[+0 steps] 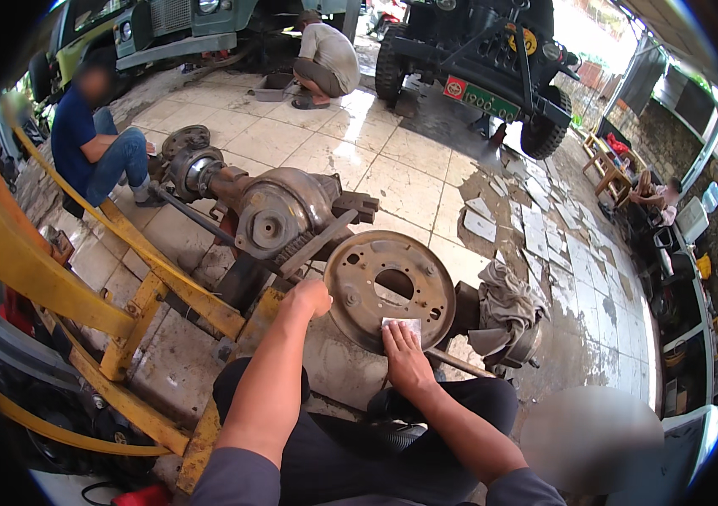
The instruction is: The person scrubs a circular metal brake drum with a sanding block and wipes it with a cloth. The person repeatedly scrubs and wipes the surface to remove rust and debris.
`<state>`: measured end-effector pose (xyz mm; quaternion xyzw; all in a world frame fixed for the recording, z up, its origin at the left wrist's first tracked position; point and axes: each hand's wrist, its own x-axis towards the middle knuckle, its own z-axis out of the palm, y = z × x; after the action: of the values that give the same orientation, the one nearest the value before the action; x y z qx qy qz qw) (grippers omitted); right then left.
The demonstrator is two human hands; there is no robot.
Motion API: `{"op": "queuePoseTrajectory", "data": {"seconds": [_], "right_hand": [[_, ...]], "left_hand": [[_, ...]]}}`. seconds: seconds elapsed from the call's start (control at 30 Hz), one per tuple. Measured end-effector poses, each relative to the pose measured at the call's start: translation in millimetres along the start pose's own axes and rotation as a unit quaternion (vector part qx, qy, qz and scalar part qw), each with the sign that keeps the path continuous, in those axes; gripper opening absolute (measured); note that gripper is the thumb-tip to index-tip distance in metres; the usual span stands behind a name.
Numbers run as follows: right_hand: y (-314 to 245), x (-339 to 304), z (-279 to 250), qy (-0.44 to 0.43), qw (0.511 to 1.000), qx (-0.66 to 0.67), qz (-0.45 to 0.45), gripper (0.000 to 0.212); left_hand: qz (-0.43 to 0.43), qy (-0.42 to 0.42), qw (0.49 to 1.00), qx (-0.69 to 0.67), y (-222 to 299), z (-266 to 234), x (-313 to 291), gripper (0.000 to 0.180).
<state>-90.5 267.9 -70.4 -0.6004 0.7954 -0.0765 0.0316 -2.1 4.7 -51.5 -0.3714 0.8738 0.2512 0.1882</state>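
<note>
Tiled floor (308, 156) is stretching beyond; the left hand (310, 298) is apparently steadying the round plate (365, 274), its grip unclear, while the right hand (409, 364), unclenched, is pressing a pale pad (412, 325) flat.

Right hand (408, 361) partly hides pale sheet (414, 324); dark vehicle (481, 55) cropped above

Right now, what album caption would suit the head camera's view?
The right hand holds a pale sheet against a round metal plate, with the left hand at its rim.
</note>
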Motion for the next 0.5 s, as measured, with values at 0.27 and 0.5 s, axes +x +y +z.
{"op": "queuePoseTrajectory", "data": {"seconds": [0.27,0.5], "right_hand": [[5,4,7,-0.015,0.999,0.029,0.000,0.055],[3,-2,6,-0.016,0.999,0.027,0.010,0.054]], "left_hand": [[-0.023,0.003,1.000,-0.013,0,-3,-7,0.034],[-0.044,-0.001,0.998,-0.055,6,-9,-16,0.027]]}}
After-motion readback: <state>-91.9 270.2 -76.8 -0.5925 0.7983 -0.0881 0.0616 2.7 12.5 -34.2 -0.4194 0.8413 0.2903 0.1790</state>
